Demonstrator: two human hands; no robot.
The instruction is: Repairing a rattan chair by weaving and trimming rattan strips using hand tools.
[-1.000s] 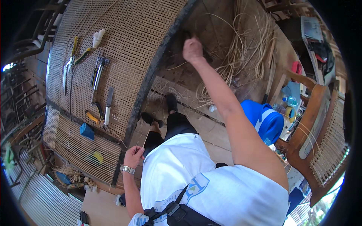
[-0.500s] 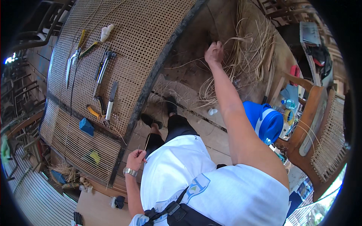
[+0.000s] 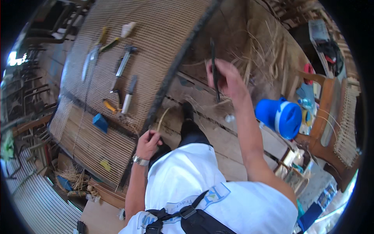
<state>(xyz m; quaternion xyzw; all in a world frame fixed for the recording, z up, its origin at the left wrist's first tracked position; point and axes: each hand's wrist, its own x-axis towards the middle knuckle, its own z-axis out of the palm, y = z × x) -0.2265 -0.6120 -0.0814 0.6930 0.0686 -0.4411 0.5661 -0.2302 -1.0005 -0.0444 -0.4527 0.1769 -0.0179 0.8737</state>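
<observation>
A short pale cane strip [image 3: 162, 118] rises from my left hand [image 3: 148, 145], whose fingers are pinched round its lower end beside the panel's dark edge. Farther off, my right hand [image 3: 230, 78] grips a thin, dark, pointed rod [image 3: 213, 66] held nearly upright. The rod's exact kind cannot be told, and motion blurs the hand. To the left lies a woven cane panel [image 3: 163, 35] in a dark frame. On it rest a knife [image 3: 129, 94], a hammer [image 3: 125, 62], yellow-handled shears [image 3: 93, 54], an orange-handled tool [image 3: 110, 105] and a blue block [image 3: 100, 123].
Loose cane strands [image 3: 272, 58] lie on the floor at the far right. A blue jug [image 3: 278, 115] with a white band stands right of my right arm, next to a wooden chair [image 3: 325, 113] with a partly woven part. A white bundle [image 3: 127, 29] rests on the panel.
My right hand has come back toward me from the floor near the strands and now holds the dark rod. My left hand moved slightly up and right with its cane strip. The whole view shifted.
</observation>
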